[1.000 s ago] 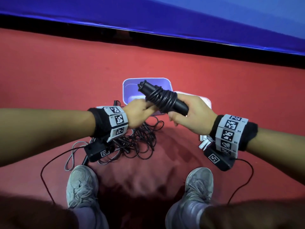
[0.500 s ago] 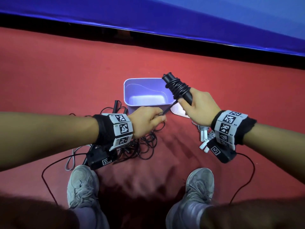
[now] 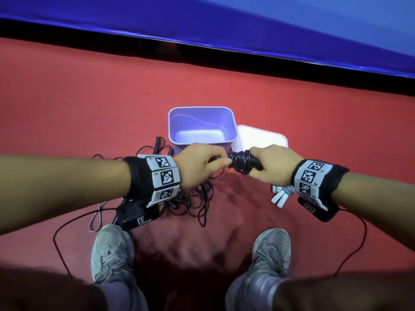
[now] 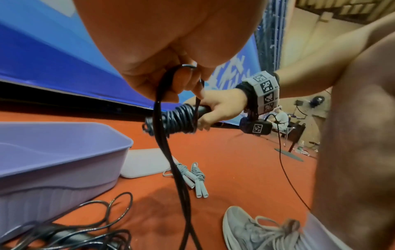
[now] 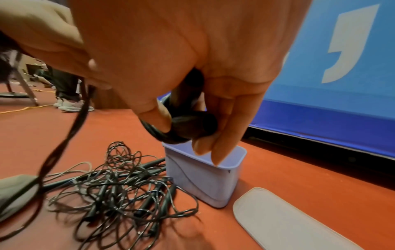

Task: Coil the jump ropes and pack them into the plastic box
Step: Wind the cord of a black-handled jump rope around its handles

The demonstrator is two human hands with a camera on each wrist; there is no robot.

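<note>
My right hand (image 3: 267, 166) grips the black jump rope handles (image 3: 253, 163), with black cord (image 3: 241, 162) wound round them in a tight coil. My left hand (image 3: 206, 163) pinches the loose end of that cord (image 4: 162, 135), which hangs down in a doubled strand. Both hands hover just in front of the purple plastic box (image 3: 202, 142), which stands open with nothing in it. In the right wrist view the handles (image 5: 192, 125) sit above the box (image 5: 205, 177). A tangle of black jump ropes (image 3: 193, 198) lies on the red floor under my left wrist.
The box's white lid (image 3: 260, 138) lies flat to the right of the box. A coiled grey jump rope with pale handles (image 3: 280, 196) rests below my right wrist. My two grey shoes (image 3: 112, 252) stand near the bottom. A blue banner (image 3: 224, 23) borders the far side.
My right hand has lowered and turned the wound handles from upright to lying sideways. My left hand rose and closed in on the coil's left end.
</note>
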